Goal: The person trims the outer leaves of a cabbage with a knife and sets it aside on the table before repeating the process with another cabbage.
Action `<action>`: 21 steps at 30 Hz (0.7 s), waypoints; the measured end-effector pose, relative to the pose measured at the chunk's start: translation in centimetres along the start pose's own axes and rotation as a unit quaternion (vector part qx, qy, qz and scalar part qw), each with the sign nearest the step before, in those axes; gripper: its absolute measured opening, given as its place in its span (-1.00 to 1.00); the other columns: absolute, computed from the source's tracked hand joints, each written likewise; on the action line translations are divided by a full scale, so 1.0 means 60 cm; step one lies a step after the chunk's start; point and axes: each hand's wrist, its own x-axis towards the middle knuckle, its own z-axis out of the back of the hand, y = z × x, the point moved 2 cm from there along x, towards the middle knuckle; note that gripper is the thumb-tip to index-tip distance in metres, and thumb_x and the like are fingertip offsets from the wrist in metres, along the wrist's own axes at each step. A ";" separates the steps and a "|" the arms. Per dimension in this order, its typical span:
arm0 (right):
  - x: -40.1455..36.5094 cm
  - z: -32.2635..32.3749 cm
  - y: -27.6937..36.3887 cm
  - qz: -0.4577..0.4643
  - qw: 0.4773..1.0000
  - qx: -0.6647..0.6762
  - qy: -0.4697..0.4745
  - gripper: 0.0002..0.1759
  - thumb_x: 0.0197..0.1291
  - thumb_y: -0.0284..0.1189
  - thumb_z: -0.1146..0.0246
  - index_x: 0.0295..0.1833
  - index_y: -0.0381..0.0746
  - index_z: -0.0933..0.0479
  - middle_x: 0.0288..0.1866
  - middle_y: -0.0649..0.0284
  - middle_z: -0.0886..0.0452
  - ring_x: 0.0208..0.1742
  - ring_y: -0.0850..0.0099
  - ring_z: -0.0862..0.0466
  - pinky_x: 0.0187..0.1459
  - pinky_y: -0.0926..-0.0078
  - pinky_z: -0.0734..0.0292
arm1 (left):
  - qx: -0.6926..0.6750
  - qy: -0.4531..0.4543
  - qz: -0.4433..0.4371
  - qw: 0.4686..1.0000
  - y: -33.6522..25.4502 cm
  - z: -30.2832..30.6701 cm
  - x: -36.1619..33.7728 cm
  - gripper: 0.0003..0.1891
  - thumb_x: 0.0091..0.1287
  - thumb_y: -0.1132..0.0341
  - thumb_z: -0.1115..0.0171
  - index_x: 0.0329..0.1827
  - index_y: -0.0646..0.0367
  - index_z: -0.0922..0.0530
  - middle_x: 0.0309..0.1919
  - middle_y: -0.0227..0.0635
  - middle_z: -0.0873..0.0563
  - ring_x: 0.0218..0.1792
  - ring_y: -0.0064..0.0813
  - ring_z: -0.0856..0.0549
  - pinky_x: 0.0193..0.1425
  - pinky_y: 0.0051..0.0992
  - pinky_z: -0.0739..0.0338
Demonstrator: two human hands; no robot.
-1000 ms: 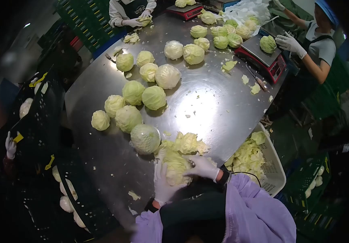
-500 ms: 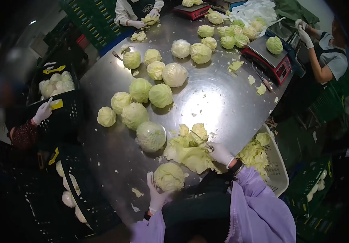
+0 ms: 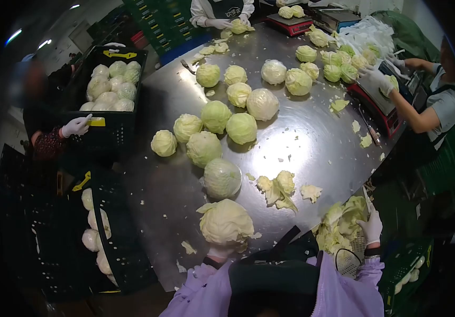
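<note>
A pale cabbage [image 3: 226,222] with a loose outer leaf sits at the table's near edge. My gloved left hand [image 3: 221,251] grips it from below and the near side, its fingers mostly hidden. Off the table's right side, my gloved right hand [image 3: 371,228] is closed on a knife [image 3: 366,195], the blade pointing up. That hand is over a white basket [image 3: 355,252] of cut leaves, close beside a large cabbage leaf [image 3: 353,214]. Leaf scraps [image 3: 277,190] lie on the table between my hands.
Several cabbages, some wrapped, stand across the metal table [image 3: 312,142]. At left a person's gloved hand [image 3: 76,126] holds a crate [image 3: 106,119] of cabbages. Another person works at a red scale [image 3: 388,113] on the right, near a knife [image 3: 369,127]. A third person trims at the back.
My right hand moved right from the table to the basket, and the big leaves left the table. My left hand went from beside the cabbage to beneath it. The view shifted.
</note>
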 end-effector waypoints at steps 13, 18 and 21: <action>-0.044 -0.144 0.399 0.029 0.560 0.682 0.471 -0.26 0.39 -0.10 -0.13 0.54 -0.13 -0.07 0.35 0.24 -0.40 -0.27 0.60 -0.60 -0.27 0.67 -0.56 | -0.730 0.120 0.292 0.607 -0.202 0.046 0.090 -0.21 0.37 -0.40 0.19 0.54 -0.13 -0.11 0.43 -0.26 -0.33 0.34 -0.16 -0.43 0.15 -0.04 -0.53; -0.058 -0.155 0.435 -0.258 0.377 0.810 0.368 0.01 0.19 0.43 0.17 0.52 -0.10 -0.10 0.29 0.18 -0.45 0.01 0.38 -0.62 -0.16 0.44 -0.64 | -0.541 0.198 0.171 0.799 -0.233 0.107 0.090 -0.23 0.43 -0.12 -0.08 0.53 0.17 -0.09 0.38 -0.15 -0.40 0.13 -0.30 -0.64 0.15 -0.45 -0.54; -0.041 -0.262 0.366 -0.129 0.156 0.884 0.422 0.01 0.15 0.45 0.12 0.46 -0.11 -0.19 0.19 0.18 -0.52 -0.05 0.36 -0.62 -0.22 0.48 -0.64 | -0.494 0.153 0.141 0.844 -0.215 0.114 0.106 -0.34 0.49 0.02 -0.07 0.50 0.22 -0.14 0.30 -0.12 -0.48 0.14 -0.32 -0.63 0.15 -0.44 -0.54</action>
